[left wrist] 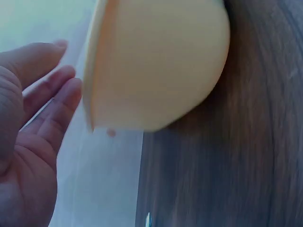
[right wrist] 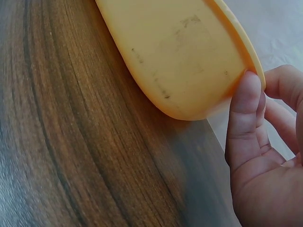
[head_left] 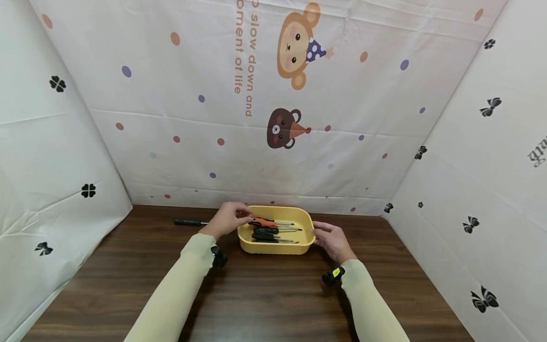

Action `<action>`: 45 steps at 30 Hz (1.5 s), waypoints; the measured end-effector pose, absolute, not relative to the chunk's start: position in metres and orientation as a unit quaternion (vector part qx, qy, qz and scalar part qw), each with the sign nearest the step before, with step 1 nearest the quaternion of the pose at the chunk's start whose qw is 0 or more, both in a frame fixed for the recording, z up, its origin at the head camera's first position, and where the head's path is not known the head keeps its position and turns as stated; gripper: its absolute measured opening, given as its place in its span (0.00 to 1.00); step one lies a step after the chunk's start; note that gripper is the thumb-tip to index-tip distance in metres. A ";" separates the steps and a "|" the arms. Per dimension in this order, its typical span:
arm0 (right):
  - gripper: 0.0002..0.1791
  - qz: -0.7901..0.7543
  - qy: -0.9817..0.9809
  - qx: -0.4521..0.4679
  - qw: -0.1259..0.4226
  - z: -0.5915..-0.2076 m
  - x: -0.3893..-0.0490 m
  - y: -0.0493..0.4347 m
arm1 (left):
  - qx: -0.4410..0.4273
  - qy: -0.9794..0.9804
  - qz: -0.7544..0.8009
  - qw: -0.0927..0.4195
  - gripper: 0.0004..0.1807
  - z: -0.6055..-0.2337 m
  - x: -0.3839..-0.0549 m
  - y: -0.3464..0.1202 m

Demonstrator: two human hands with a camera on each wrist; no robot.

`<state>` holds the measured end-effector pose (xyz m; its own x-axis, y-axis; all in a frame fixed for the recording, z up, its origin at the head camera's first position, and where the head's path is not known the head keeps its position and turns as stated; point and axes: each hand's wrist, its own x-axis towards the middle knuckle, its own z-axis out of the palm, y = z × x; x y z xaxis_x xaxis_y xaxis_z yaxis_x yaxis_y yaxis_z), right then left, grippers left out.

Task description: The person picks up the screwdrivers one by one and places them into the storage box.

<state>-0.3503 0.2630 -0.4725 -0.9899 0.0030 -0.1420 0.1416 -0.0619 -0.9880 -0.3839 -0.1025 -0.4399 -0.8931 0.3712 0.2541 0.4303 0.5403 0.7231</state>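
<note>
A yellow plastic tray (head_left: 273,249) sits on the table near the back wall. Inside it lie several screwdrivers, one with an orange and black handle (head_left: 264,222) and others with black handles (head_left: 266,231), their shafts pointing right. My left hand (head_left: 228,219) is over the tray's left end, fingertips beside the orange handle. In the left wrist view its thumb and fingers stand apart at the tray's rim (left wrist: 89,71), with nothing seen between them. At the opposite end my right hand (right wrist: 265,156) pinches the rim between thumb and forefinger.
Left of the tray another black-handled screwdriver (head_left: 187,222) lies on the dark wooden table (head_left: 256,294), its shaft partly hidden behind my left hand. White printed cloth (head_left: 239,161) hangs at the back and on both sides of the table.
</note>
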 end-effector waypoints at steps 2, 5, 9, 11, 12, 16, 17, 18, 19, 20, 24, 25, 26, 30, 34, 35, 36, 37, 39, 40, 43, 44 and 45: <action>0.27 -0.726 0.684 0.050 0.050 -0.472 -0.350 0.263 | -0.221 -0.868 -0.443 0.046 0.15 -0.441 -0.383 -0.112; 0.27 -0.728 0.682 0.049 0.048 -0.472 -0.350 0.263 | -0.219 -0.863 -0.452 0.058 0.17 -0.443 -0.383 -0.127; 0.27 -0.727 0.683 0.047 0.047 -0.472 -0.350 0.263 | -0.217 -0.871 -0.435 0.074 0.19 -0.449 -0.385 -0.147; 0.27 -0.728 0.682 0.047 0.049 -0.472 -0.350 0.262 | -0.214 -0.882 -0.414 0.076 0.20 -0.452 -0.384 -0.158; 0.27 -0.727 0.683 0.046 0.050 -0.472 -0.350 0.262 | -0.214 -0.887 -0.402 0.074 0.20 -0.453 -0.384 -0.163; 0.28 -0.727 0.683 0.050 0.052 -0.472 -0.349 0.263 | -0.210 -0.910 -0.353 0.059 0.20 -0.458 -0.381 -0.183; 0.27 -0.727 0.683 0.051 0.052 -0.472 -0.349 0.263 | -0.209 -0.913 -0.344 0.059 0.21 -0.459 -0.381 -0.187; 0.27 -0.726 0.683 0.053 0.052 -0.472 -0.349 0.263 | -0.205 -0.917 -0.336 0.059 0.21 -0.461 -0.381 -0.192; 0.27 -0.727 0.683 0.053 0.052 -0.472 -0.349 0.262 | -0.201 -0.921 -0.329 0.060 0.21 -0.463 -0.381 -0.196; 0.27 -0.727 0.683 0.053 0.051 -0.472 -0.349 0.262 | -0.200 -0.923 -0.322 0.063 0.22 -0.464 -0.381 -0.201; 0.26 -0.731 0.679 0.052 0.048 -0.472 -0.350 0.263 | -0.188 -0.929 -0.312 0.067 0.22 -0.469 -0.382 -0.218; 0.27 -0.732 0.678 0.051 0.048 -0.473 -0.350 0.263 | -0.188 -0.929 -0.311 0.068 0.22 -0.470 -0.382 -0.222; 0.27 -0.733 0.676 0.052 0.048 -0.473 -0.350 0.263 | -0.188 -0.930 -0.309 0.070 0.22 -0.471 -0.382 -0.226; 0.28 -0.732 0.677 0.050 0.050 -0.474 -0.351 0.263 | -0.182 -0.931 -0.308 0.076 0.23 -0.475 -0.382 -0.240; 0.27 -0.729 0.680 0.051 0.049 -0.475 -0.351 0.263 | -0.173 -0.930 -0.313 0.082 0.22 -0.479 -0.383 -0.251; 0.27 -0.730 0.680 0.053 0.049 -0.475 -0.351 0.263 | -0.169 -0.931 -0.313 0.082 0.22 -0.479 -0.383 -0.253; 0.27 -0.731 0.679 0.055 0.049 -0.475 -0.351 0.263 | -0.166 -0.931 -0.313 0.083 0.22 -0.480 -0.384 -0.255; 0.26 -0.732 0.677 0.056 0.048 -0.475 -0.351 0.263 | -0.165 -0.932 -0.313 0.083 0.22 -0.481 -0.385 -0.257; 0.26 -0.733 0.677 0.057 0.048 -0.476 -0.351 0.263 | -0.158 -0.933 -0.312 0.080 0.22 -0.483 -0.385 -0.260; 0.26 -0.733 0.677 0.056 0.048 -0.476 -0.351 0.263 | -0.154 -0.934 -0.313 0.076 0.23 -0.483 -0.386 -0.261; 0.27 -0.732 0.677 0.054 0.047 -0.476 -0.351 0.263 | -0.148 -0.935 -0.317 0.064 0.23 -0.483 -0.385 -0.264; 0.27 -0.731 0.679 0.053 0.047 -0.476 -0.352 0.263 | -0.146 -0.934 -0.319 0.060 0.24 -0.483 -0.385 -0.265; 0.27 -0.730 0.680 0.052 0.047 -0.476 -0.352 0.263 | -0.145 -0.934 -0.320 0.057 0.24 -0.483 -0.386 -0.265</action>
